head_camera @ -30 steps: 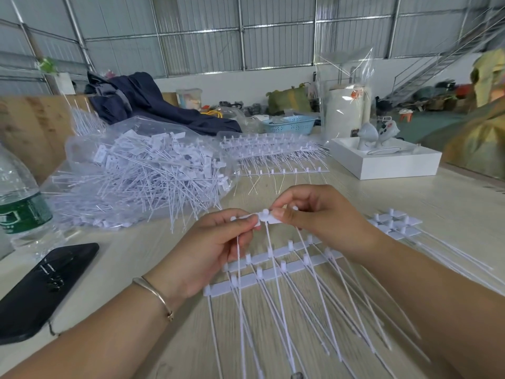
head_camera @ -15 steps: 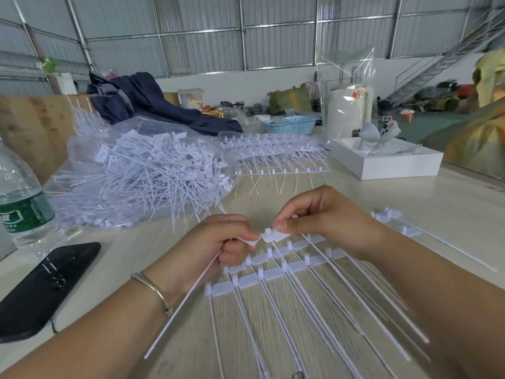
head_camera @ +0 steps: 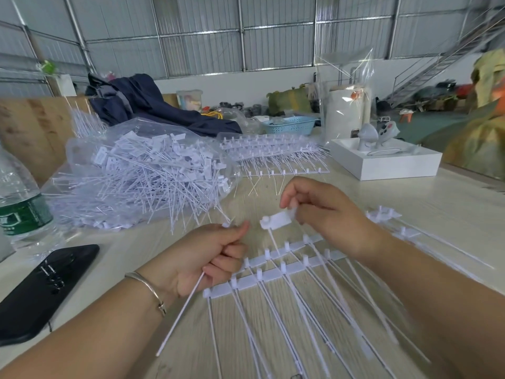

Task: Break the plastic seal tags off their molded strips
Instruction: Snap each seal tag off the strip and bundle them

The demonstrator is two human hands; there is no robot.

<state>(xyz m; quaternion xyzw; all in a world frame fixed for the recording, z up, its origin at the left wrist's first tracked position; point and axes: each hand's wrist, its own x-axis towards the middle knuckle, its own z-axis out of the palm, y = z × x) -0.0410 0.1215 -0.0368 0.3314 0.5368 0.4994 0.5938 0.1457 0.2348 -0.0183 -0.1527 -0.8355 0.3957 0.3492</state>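
Phone (head_camera: 41, 291): lies flat and dark at the far left of the table (head_camera: 451, 203), beside a water bottle (head_camera: 19, 198).
Bag of loose tags (head_camera: 142, 176): a clear bag heaped with white tags, just beyond my left hand.
My left hand (head_camera: 202, 258): fingers curled into a fist round one separated tag (head_camera: 181, 310); its head peeks out at my thumb tip and its thin tail slants down past my wrist toward me.
Strips on the table (head_camera: 273, 272): two molded rows with tails fanning toward me, lying between and below my hands.
My right hand (head_camera: 325, 214): raised above the strips, thumb and fingers pinching the flat head of another tag (head_camera: 276, 221), apart from the left hand.
White box (head_camera: 382, 162): far right, well away.
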